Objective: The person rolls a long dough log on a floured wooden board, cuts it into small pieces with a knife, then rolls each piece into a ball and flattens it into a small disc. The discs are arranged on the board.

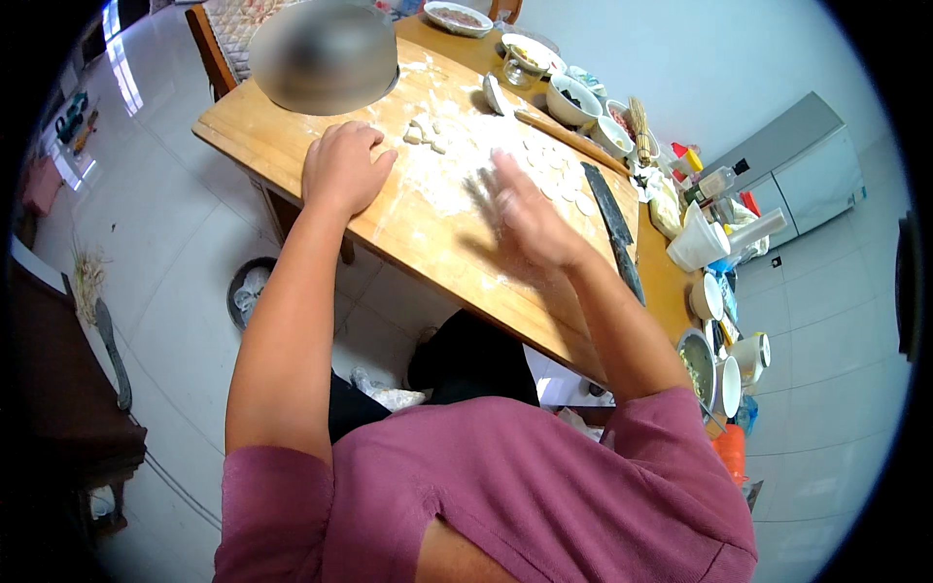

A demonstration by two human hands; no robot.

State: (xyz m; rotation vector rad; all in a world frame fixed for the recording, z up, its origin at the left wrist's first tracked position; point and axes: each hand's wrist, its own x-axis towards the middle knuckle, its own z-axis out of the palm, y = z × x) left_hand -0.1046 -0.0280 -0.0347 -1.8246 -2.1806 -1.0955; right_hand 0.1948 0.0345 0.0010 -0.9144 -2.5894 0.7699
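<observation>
My left hand [345, 167] rests on the near edge of a wooden board [466, 257], fingers loosely bent, thumb apart, nothing visible in it. Just right of it lie several small cut dough pieces [425, 136]. Over the floured middle hovers my right hand [533, 219], its fingers stretched out and smeared by motion. I see nothing in it, though its underside is hidden. Beyond it, flattened dough rounds [559, 177] lie in white flour [452, 185]. A long dark knife [610, 209] lies to their right, and a wooden rolling pin [573, 141] lies behind them.
A blurred round vessel [326, 58] stands at the board's far left corner. Along the back are several bowls, including a white one [573, 100], and a plate of food [458, 18]. Jugs and cups, one a white jug [697, 240], crowd the right side. A bin [251, 290] stands on the floor.
</observation>
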